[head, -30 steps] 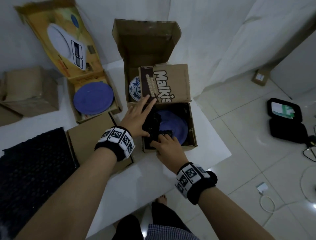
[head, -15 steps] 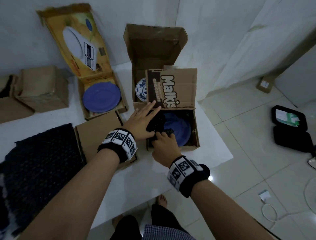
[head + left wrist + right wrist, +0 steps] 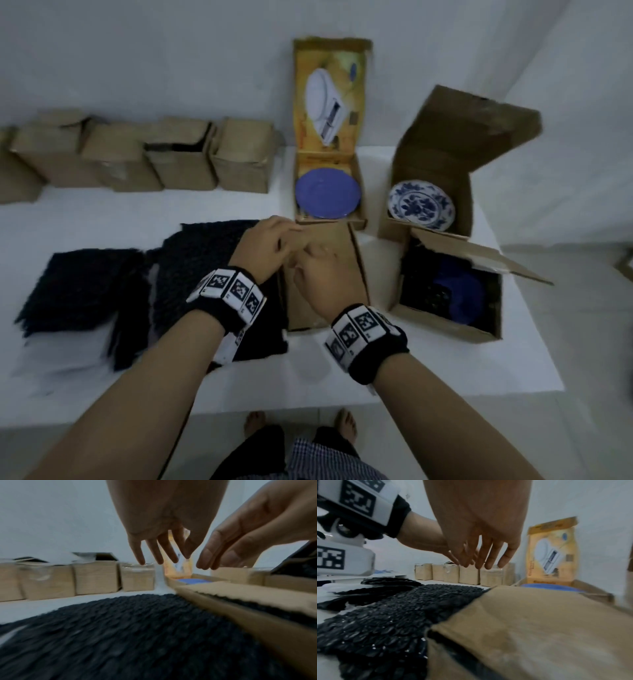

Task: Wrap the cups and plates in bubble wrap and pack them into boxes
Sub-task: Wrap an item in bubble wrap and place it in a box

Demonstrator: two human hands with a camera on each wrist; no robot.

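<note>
1. Left hand (image 3: 265, 248) and right hand (image 3: 322, 274) both out of the far-right box (image 3: 448, 329) now, hovering close together over the flat box (image 3: 342, 301) in the middle.
2. Fingers relaxed and hanging straight, nothing held in either; wrist views confirm it, left hand (image 3: 164, 524), right hand (image 3: 481, 524), fingertips clear of everything.
3. A second ago: both hands down in the box off to the right, tucking dark wrap round a blue plate (image 3: 462, 291). Now that plate left lying inside with wrap beside it, flap standing open.
4. Means, by the look of it, that one plate counts as packed and attention swings to the next.
5. Directly under and left of the left hand: bubble wrap (image 3: 191, 274), black sheets spread on the table (image 3: 445, 370), ready to pick.
6. Just beyond the fingertips: yellow box (image 3: 329, 150) with a second blue plate (image 3: 327, 192), bare, unwrapped.
7. Beyond and to the right: patterned plate (image 3: 421, 205), also bare, in its own open box.
8. Far beyond the left hand: row of small boxes (image 3: 144, 157) along the wall, untouched.
9. No cups to be seen anywhere.
10. Likely next: grab a sheet, then one of the bare plates.
</note>
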